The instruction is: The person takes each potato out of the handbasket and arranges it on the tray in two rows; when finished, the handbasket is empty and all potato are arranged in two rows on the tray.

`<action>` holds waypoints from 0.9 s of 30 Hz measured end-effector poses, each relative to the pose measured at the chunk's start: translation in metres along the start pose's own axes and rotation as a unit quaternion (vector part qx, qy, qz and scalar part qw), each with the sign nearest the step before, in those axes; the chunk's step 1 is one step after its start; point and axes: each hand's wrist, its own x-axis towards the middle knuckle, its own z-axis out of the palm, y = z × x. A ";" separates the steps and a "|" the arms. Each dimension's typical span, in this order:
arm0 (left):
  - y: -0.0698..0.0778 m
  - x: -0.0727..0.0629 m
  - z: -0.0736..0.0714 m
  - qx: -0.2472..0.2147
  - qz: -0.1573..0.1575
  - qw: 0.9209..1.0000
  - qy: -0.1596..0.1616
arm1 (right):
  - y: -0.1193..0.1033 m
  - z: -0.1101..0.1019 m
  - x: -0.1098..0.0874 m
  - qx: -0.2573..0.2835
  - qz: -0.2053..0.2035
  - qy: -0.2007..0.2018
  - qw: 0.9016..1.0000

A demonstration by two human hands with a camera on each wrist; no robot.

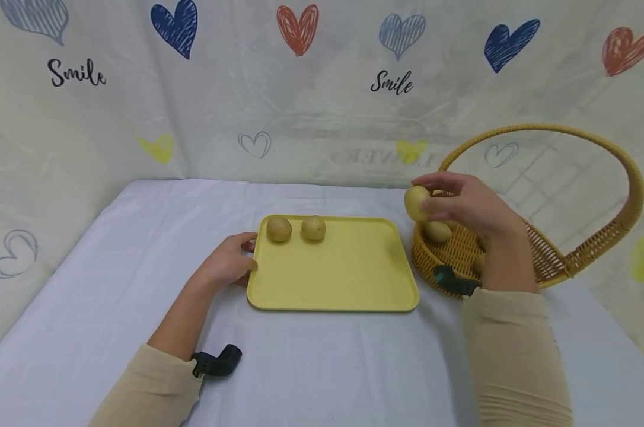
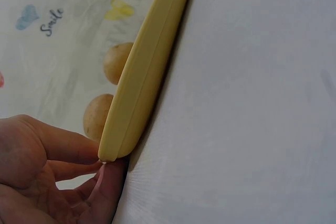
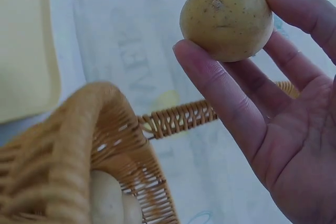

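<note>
My right hand (image 1: 468, 204) pinches a potato (image 3: 227, 20) between thumb and fingertips, above the left rim of the wicker basket (image 1: 426, 261). More potatoes lie inside the basket, one of them (image 1: 437, 232) just below the held one; the wrist and forearm hide part of the rest. At the left end of the yellow tray (image 1: 343, 273), my left hand (image 1: 228, 259) pinches the rim, its fingers on either side of the edge in the left wrist view. Two potatoes sit side by side near the tray's far left corner, the left one (image 1: 279, 229) closer to my hand than the other (image 1: 313, 228).
A white cloth (image 1: 311, 367) covers the table. The basket's tall arched handle (image 1: 546, 127) rises over its right part. Behind the table hangs a pale sheet (image 1: 322, 95) printed with hearts and lettering. Each wrist wears a black camera mount, the left one (image 1: 217, 360) near the cloth.
</note>
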 end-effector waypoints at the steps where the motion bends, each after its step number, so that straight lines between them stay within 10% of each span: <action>1: 0.000 0.000 0.000 0.000 0.001 1.000 0.000 | -0.002 0.002 0.001 0.000 -0.001 -0.001 1.000; 27: 0.000 -0.001 -0.001 -0.019 0.003 1.000 -0.001 | -0.023 0.050 0.033 0.040 -0.039 -0.055 0.997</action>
